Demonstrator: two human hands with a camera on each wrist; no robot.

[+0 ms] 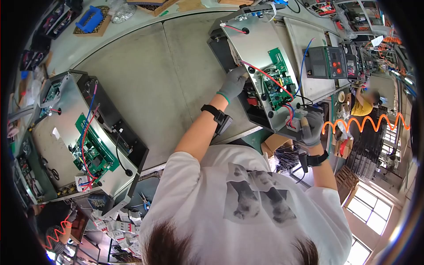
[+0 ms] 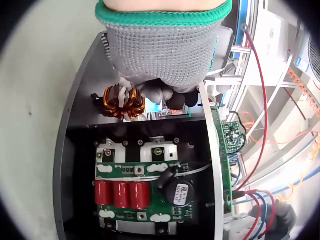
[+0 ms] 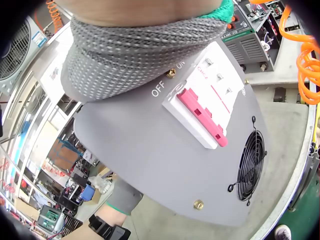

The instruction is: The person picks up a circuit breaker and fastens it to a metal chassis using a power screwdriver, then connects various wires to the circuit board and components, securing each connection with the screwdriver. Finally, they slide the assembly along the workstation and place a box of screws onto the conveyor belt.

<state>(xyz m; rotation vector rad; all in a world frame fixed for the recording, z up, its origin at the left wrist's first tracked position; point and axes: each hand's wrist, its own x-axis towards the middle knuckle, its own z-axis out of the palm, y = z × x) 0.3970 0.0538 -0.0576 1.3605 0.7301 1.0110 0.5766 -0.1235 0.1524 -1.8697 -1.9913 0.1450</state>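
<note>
A metal machine chassis point(image 1: 260, 42) with a green circuit board point(image 1: 278, 84) on its top plate stands at the right of the bench. My gloved left hand point(image 1: 234, 84) grips the plate at the chassis's left side, fingers curled inside beside a copper coil point(image 2: 122, 101). Below that hand, red capacitors point(image 2: 120, 194) sit on an inner board. My gloved right hand point(image 1: 312, 128) holds the grey front panel point(image 3: 150, 140) at its edge, next to a white circuit breaker point(image 3: 205, 100) with a red lever. The glove hides its fingertips in the right wrist view.
A second, similar chassis point(image 1: 110, 145) stands at the left. A boxed unit with red knobs point(image 1: 329, 62) is on the right, near an orange coiled hose point(image 1: 366, 126). A blue bin point(image 1: 89, 19) lies at the back left. Circuit breakers point(image 1: 119, 227) are piled below the bench.
</note>
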